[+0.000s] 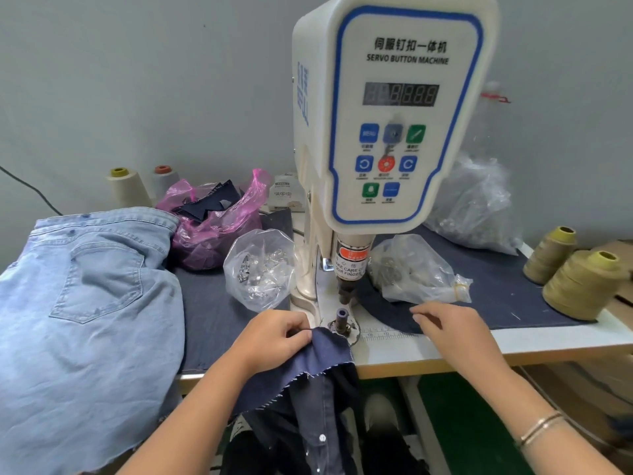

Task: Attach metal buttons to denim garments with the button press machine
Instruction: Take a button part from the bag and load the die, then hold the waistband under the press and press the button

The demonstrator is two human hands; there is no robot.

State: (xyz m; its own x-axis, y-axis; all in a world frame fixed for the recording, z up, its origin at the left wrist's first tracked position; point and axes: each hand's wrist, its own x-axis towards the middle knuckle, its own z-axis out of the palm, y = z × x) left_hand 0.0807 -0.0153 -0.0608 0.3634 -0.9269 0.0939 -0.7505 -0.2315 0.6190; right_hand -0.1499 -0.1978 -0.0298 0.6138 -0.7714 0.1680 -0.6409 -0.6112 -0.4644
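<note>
Beside lower die point(342, 320), left hand point(274, 339) pinching denim edge point(322, 337)

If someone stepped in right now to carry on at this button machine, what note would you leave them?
Left hand: pinches the edge of the dark denim piece, holding it beside the lower die.
Right hand: fingers loosely curled on the table, holding nothing, near the bag of buttons.
Press head: raised, nothing under it.
Done: one white button shows lower on the garment.
Left: slide the denim over the die, set a button, press. Light jeans wait at left.
</note>
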